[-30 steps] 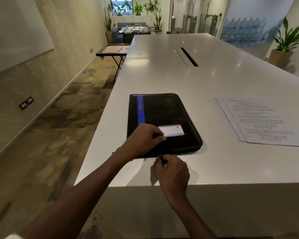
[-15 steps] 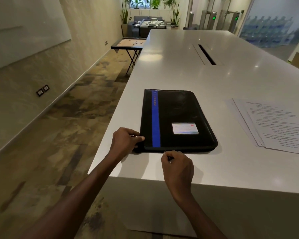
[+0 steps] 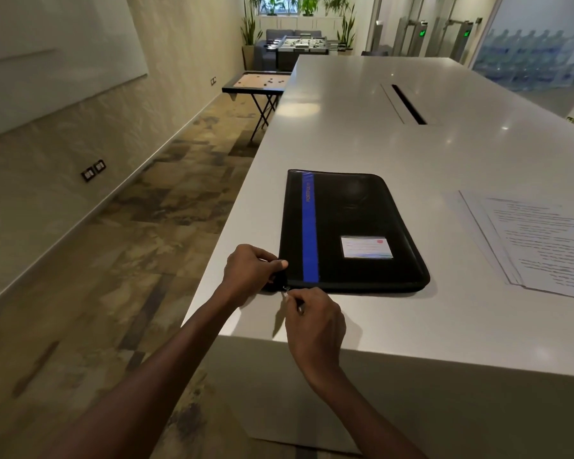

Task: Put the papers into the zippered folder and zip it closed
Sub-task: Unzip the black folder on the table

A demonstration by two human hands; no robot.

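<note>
A black zippered folder [image 3: 355, 223] with a blue stripe and a small label lies flat near the table's front left corner. My left hand [image 3: 251, 271] pinches the folder's near left corner. My right hand [image 3: 314, 321] sits just in front of the folder's near edge, fingers pinched on the small metal zipper pull [image 3: 285, 290] at that corner. A stack of printed papers [image 3: 531, 240] lies on the table to the right of the folder, apart from it.
The long white table [image 3: 395, 144] has a cable slot [image 3: 408, 104] in its middle; its left edge drops to the floor. A small game board on a folding stand [image 3: 256, 82] stands beyond the table's left side.
My left hand has come off the top of the folder and gripped its near left corner. My right hand has slid left along the near edge with the zipper pull.
</note>
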